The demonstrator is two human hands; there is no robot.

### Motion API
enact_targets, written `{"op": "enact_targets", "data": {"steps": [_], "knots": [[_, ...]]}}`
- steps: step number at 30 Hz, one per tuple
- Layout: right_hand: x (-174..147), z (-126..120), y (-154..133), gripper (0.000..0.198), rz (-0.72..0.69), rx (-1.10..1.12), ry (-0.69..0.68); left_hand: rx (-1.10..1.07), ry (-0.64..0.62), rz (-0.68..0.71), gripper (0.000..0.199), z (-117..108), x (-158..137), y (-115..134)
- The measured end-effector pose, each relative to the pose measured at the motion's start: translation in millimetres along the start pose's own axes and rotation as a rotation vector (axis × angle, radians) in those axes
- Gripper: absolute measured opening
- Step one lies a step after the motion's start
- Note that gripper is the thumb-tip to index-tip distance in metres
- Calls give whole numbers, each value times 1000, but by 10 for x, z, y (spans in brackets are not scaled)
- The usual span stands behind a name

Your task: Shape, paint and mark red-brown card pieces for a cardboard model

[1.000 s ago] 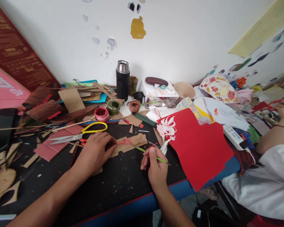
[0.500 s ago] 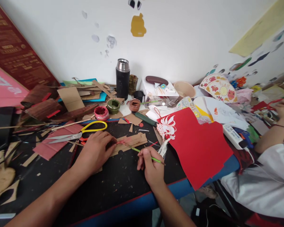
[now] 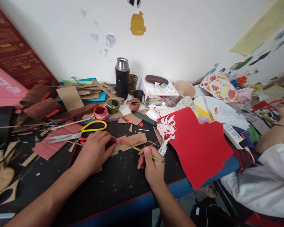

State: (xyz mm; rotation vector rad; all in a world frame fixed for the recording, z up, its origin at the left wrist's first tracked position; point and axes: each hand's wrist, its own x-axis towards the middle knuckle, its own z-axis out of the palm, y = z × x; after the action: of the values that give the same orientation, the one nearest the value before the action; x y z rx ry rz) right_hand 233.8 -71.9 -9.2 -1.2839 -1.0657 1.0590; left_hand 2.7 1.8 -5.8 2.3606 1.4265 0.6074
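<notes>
My right hand [image 3: 152, 165] is closed around a thin paintbrush with a green handle [image 3: 158, 159], its bristle end pointing left. That end is beside a small red-painted piece [image 3: 120, 142] above a flat strip of cardboard [image 3: 132, 141]. At the strip's left end, my left hand [image 3: 98, 148] has its fingertips pinched together at the red-painted piece; its exact shape is too small to make out. Red smears mark the cardboard. Behind lie an open jar of red paint [image 3: 101, 112], a green paint jar [image 3: 113, 106] and a brown one [image 3: 134, 104].
Yellow-handled scissors [image 3: 94, 126] lie beside my left hand on pinkish-red cardboard [image 3: 54, 146]. A black flask [image 3: 122, 78] stands by the wall. Red paper [image 3: 198, 148] with a white tasselled cutout covers the right side. At far right, another person's arm [image 3: 272, 132] reaches over the table.
The brush end has shifted very slightly right along the cardboard, and my right hand's grip has tilted a little. My left hand stays in place.
</notes>
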Motion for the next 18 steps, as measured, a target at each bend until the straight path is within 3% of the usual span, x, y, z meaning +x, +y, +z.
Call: {"op": "enact_targets", "data": {"steps": [5, 13, 18], "knots": [[12, -6, -28, 55, 18, 77, 106, 12, 4, -6, 20, -19, -1, 17], [-7, 8, 9, 54, -31, -21, -29, 34, -7, -7, 22, -5, 3, 5], [6, 5, -18, 55, -1, 9, 77, 34, -17, -10, 21, -14, 1, 3]]}}
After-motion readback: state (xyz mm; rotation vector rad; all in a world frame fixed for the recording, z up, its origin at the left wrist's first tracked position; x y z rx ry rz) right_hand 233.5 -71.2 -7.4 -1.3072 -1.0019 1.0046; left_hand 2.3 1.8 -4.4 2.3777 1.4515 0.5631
